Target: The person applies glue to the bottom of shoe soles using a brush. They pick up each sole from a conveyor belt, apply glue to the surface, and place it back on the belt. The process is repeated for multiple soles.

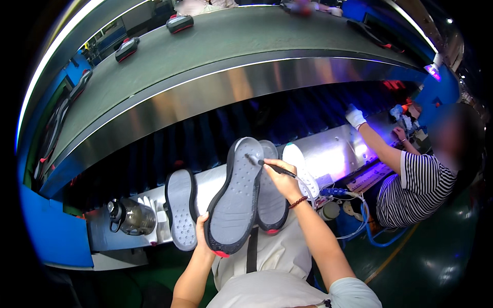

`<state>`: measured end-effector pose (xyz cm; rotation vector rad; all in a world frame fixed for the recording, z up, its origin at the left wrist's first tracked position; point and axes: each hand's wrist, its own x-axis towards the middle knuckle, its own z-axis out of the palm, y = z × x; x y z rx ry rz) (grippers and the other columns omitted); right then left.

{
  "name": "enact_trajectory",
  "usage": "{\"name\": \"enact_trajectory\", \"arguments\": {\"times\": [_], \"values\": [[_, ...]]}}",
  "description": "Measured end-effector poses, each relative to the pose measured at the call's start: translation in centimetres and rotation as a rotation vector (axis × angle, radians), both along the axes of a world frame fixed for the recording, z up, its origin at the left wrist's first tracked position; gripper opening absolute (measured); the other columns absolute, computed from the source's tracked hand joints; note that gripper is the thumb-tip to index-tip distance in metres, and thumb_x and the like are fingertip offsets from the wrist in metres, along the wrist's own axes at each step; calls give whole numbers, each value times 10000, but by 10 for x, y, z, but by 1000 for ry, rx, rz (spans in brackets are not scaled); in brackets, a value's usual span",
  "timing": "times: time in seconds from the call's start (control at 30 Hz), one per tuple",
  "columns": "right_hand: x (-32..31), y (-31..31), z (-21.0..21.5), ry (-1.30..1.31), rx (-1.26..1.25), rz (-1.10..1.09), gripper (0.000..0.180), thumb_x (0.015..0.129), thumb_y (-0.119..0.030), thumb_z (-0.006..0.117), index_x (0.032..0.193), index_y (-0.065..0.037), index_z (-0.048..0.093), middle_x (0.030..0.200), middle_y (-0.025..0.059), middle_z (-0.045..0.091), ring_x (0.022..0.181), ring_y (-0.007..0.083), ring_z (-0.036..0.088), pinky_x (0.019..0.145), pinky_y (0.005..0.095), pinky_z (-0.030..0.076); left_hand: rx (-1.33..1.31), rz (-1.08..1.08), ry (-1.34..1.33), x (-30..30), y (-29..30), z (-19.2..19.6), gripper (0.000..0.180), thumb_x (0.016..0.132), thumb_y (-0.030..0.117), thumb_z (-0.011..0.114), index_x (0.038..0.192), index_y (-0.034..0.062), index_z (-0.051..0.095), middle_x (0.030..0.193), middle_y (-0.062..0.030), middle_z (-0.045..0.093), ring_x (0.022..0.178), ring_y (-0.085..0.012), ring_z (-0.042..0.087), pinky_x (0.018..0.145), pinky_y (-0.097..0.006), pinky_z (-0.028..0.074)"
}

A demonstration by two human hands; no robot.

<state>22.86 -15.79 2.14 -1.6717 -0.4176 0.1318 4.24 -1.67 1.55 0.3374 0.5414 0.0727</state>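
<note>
This is a shoe factory assembly line. Beyond the right hand a long grey conveyor belt carries shoes past a steel-edged table, with grey shoe soles lying just left of the left hand. Well to the right of the right hand, a co-worker in a striped shirt works at the same table among hoses.

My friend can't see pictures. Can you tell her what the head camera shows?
A person's left hand holds up a grey shoe sole while the right hand touches a thin brush to it. More soles lie on the metal bench below a conveyor belt.
</note>
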Motion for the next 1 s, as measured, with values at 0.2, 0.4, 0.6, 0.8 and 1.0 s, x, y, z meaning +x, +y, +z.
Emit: {"name": "enact_trajectory", "arguments": {"times": [0.2, 0.4, 0.6, 0.8, 1.0], "values": [[-55, 23, 1, -678, -241, 59, 165, 618, -41, 617, 782, -29, 603, 797, 114, 604, 683, 236, 572, 622, 294, 441, 43, 48, -19, 6, -2, -6, 511, 690, 338, 467, 1081, 9, 463, 1058, -164, 506, 936, -297, 499, 830, -394, 384], [-96, 8, 9, -275, -1, 542, 160, 681, -71, 613, 830, -13, 609, 804, 91, 616, 655, 152, 585, 560, 237, 432, 108, 112, -81, 5, 15, -11, 483, 718, 356, 439, 1049, 7, 486, 1028, -144, 529, 926, -269, 510, 827, -364, 389], [-59, -38, 18, 504, 375, 474, 164, 738, -42, 551, 886, 17, 588, 830, 110, 603, 703, 123, 565, 657, 219, 445, -64, 134, -204, 10, 8, -26, 562, 736, 444, 368, 1152, 69, 415, 1156, -127, 439, 1029, -297, 430, 854, -457, 338], [-43, -60, 11, 571, 627, 144, 176, 760, -10, 498, 916, 57, 543, 888, 144, 577, 701, 138, 553, 665, 221, 438, -258, 277, 118, 10, -21, -56, 559, 750, 462, 278, 1186, 127, 378, 1226, -107, 360, 1133, -320, 311, 915, -534, 221], [-21, -102, -3, 492, 736, -257, 210, 791, -76, 492, 978, 19, 494, 836, 82, 550, 666, 130, 527, 595, 212, 431, -183, 284, 559, -65, -20, -69, 855, 674, 442, 557, 1230, -54, 138, 1248, -165, 270, 1139, -274, 304, 946, -418, 224]]}}
